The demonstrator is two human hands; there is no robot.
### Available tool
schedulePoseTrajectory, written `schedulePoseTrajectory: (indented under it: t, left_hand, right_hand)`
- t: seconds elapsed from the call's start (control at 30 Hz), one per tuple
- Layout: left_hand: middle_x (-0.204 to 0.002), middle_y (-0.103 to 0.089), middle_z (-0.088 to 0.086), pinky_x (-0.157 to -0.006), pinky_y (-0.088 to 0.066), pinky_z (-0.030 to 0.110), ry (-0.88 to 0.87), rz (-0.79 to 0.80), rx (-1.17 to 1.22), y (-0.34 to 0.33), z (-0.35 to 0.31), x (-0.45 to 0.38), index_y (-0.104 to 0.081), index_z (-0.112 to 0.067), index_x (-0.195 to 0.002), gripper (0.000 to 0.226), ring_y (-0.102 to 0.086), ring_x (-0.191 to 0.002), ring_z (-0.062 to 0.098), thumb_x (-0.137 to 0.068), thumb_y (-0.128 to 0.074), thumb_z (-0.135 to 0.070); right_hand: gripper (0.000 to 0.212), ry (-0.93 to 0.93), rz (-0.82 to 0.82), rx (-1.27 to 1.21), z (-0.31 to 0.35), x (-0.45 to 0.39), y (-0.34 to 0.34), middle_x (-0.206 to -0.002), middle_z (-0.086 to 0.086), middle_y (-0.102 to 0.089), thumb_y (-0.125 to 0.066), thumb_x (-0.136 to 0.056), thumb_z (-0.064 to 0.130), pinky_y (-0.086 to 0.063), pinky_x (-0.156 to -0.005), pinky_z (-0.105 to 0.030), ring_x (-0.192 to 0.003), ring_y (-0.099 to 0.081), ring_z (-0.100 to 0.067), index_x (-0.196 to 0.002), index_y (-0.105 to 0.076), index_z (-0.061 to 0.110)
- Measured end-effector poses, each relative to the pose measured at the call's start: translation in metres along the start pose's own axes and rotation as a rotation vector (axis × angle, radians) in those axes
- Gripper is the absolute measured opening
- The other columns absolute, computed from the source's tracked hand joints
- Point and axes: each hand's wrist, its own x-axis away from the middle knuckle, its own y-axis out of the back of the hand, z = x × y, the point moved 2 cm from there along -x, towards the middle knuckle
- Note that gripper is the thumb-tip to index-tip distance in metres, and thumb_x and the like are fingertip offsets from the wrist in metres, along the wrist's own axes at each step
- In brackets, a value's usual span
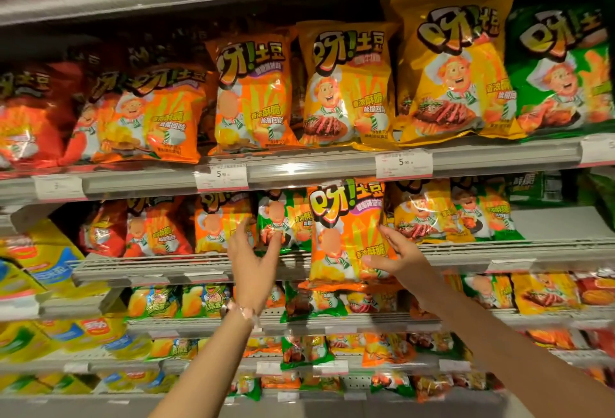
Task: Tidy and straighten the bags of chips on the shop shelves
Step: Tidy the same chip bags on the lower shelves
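Orange and green foil fills the middle shelf, and that's where I'm working. Over on the left, my left hand reaches up with fingers spread and relaxed, fingertips at the small green bag, holding nothing. Moving right, the big orange bag hangs out past the shelf edge, upright, in front of the row. My right hand has it, thumb across the front, fingers up its right edge. So I judge I'm mid-placement: next I need to find this bag's slot among the orange ones, push it back and square it up.
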Motion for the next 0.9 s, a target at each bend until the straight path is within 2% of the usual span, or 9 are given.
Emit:
schedulePoseTrajectory:
  t: [0.17, 0.3, 0.37, 0.43, 0.5, 0.6, 0.7, 0.8, 0.9]
  left_hand:
    - [-0.152, -0.029, 0.016, -0.109, -0.031, 0.046, 0.206, 0.142, -0.13, -0.002, 0.02, -0.044, -0.017, -0.01, -0.15, 0.109, -0.027, -0.139, 0.033, -0.07, -0.079, -0.051]
    - [-0.145, -0.043, 0.016, -0.103, -0.043, 0.044, 0.278, 0.232, -0.111, -0.011, 0.027, -0.057, -0.024, -0.005, -0.146, 0.119, -0.044, -0.129, 0.033, -0.057, -0.08, -0.06]
    - [-0.144, -0.045, 0.014, -0.103, -0.043, 0.045, 0.297, 0.236, -0.12, -0.015, 0.031, -0.061, -0.023, -0.006, -0.148, 0.119, -0.045, -0.13, 0.033, -0.059, -0.081, -0.06]
    - [-0.134, -0.055, 0.008, -0.098, -0.046, 0.041, 0.316, 0.243, -0.116, -0.019, 0.035, -0.064, -0.037, -0.01, -0.142, 0.104, -0.049, -0.126, 0.031, -0.061, -0.082, -0.057]
    - [-0.099, -0.068, -0.009, -0.073, -0.05, 0.027, 0.301, 0.223, -0.099, -0.021, 0.037, -0.066, -0.061, -0.025, -0.107, 0.057, -0.063, -0.105, 0.024, -0.062, -0.084, -0.052]
    - [-0.075, -0.061, -0.018, -0.058, -0.042, 0.022, 0.286, 0.187, -0.059, -0.023, 0.035, -0.064, -0.053, -0.032, -0.077, 0.041, -0.065, -0.082, 0.014, -0.06, -0.084, -0.053]
    - [-0.082, -0.065, -0.011, -0.071, -0.05, 0.032, 0.269, 0.146, -0.038, -0.019, 0.028, -0.059, -0.057, -0.026, -0.088, 0.057, -0.063, -0.079, 0.014, -0.053, -0.078, -0.067]
    - [-0.107, -0.068, 0.007, -0.084, -0.054, 0.044, 0.25, 0.132, -0.06, -0.013, 0.021, -0.058, -0.056, -0.008, -0.127, 0.091, -0.064, -0.095, 0.026, -0.058, -0.079, -0.064]
    - [-0.109, -0.067, 0.008, -0.08, -0.054, 0.038, 0.234, 0.108, -0.092, -0.002, 0.019, -0.055, -0.051, -0.003, -0.132, 0.094, -0.063, -0.095, 0.025, -0.062, -0.08, -0.06]
  right_hand:
    - [0.047, -0.033, 0.027, -0.005, 0.008, 0.006, 0.002, -0.095, 0.051, -0.05, -0.077, -0.076, 0.027, -0.04, -0.071, -0.003, -0.093, -0.048, 0.025, -0.106, -0.049, 0.05]
    - [0.048, -0.021, 0.036, -0.056, 0.014, 0.011, 0.001, -0.083, 0.054, -0.053, -0.076, -0.078, 0.019, -0.039, -0.057, 0.004, -0.08, -0.047, 0.034, -0.102, -0.047, 0.049]
    - [0.052, -0.009, 0.017, -0.08, 0.011, 0.01, 0.003, -0.087, 0.044, -0.059, -0.076, -0.078, 0.017, -0.039, -0.056, 0.004, -0.078, -0.048, 0.033, -0.11, -0.046, 0.043]
    - [0.061, 0.002, 0.002, -0.099, 0.009, 0.009, 0.003, -0.099, 0.036, -0.051, -0.076, -0.077, 0.017, -0.039, -0.055, 0.003, -0.076, -0.049, 0.033, -0.124, -0.042, 0.035]
    - [0.067, 0.014, -0.003, -0.093, 0.008, 0.008, 0.004, -0.104, 0.033, -0.046, -0.077, -0.078, 0.018, -0.039, -0.055, 0.004, -0.075, -0.047, 0.034, -0.134, -0.041, 0.027]
    - [0.068, 0.035, -0.017, -0.069, 0.012, 0.008, 0.005, -0.114, 0.029, -0.049, -0.075, -0.079, 0.021, -0.041, -0.062, 0.001, -0.092, -0.051, 0.025, -0.138, -0.043, 0.023]
    - [0.067, 0.042, -0.031, -0.042, 0.015, 0.009, 0.007, -0.133, 0.015, -0.05, -0.074, -0.081, 0.022, -0.042, -0.079, -0.008, -0.118, -0.049, -0.001, -0.14, -0.043, 0.02]
    - [0.06, 0.052, -0.016, -0.066, 0.017, 0.01, 0.008, -0.12, 0.019, -0.057, -0.072, -0.082, 0.017, -0.045, -0.07, -0.004, -0.102, -0.055, 0.01, -0.136, -0.047, 0.019]
    - [0.06, 0.051, -0.015, -0.076, 0.016, 0.009, 0.01, -0.122, 0.009, -0.061, -0.072, -0.082, 0.014, -0.051, -0.072, -0.012, -0.105, -0.06, -0.002, -0.137, -0.047, 0.018]
